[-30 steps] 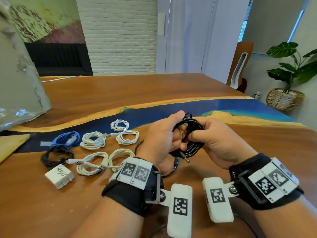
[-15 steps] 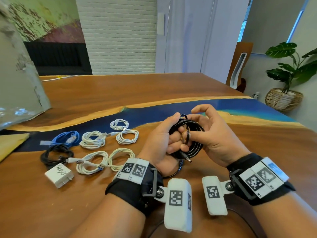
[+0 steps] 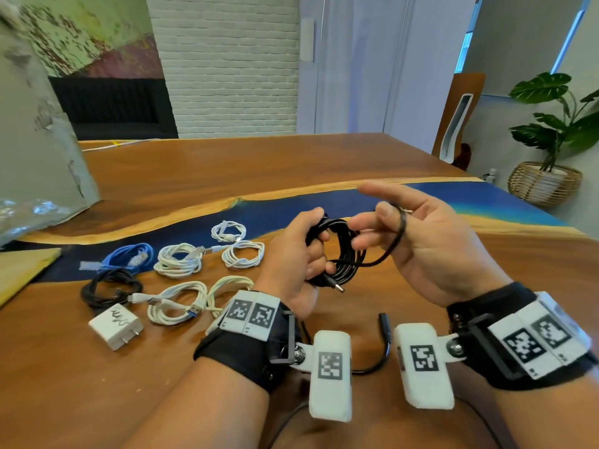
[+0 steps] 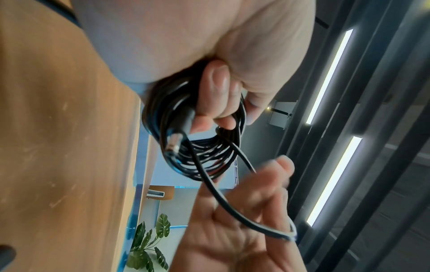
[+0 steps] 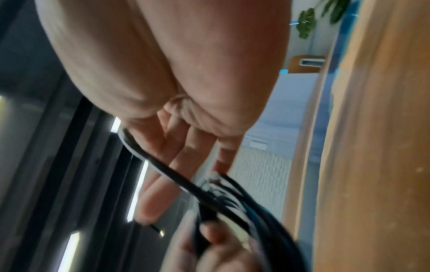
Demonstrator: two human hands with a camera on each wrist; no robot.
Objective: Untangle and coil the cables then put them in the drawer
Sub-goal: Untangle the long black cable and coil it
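Black cable [image 3: 340, 251] coil sits in our left hand [image 3: 293, 254], fingers clamped round the bundle above the table [image 3: 324, 163]. Right hand [image 3: 431, 241] mostly spread, 1 loop hooked over a finger. Light, limp, springy; we judge gripping across all turns best.

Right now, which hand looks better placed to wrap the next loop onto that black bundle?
The right hand, probably: the loose strand runs over its spread fingers, while the left hand grips the black cable coil.

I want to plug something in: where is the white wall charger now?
In the head view, the white wall charger lies on the wooden table, lower left, beside the coiled black cable.
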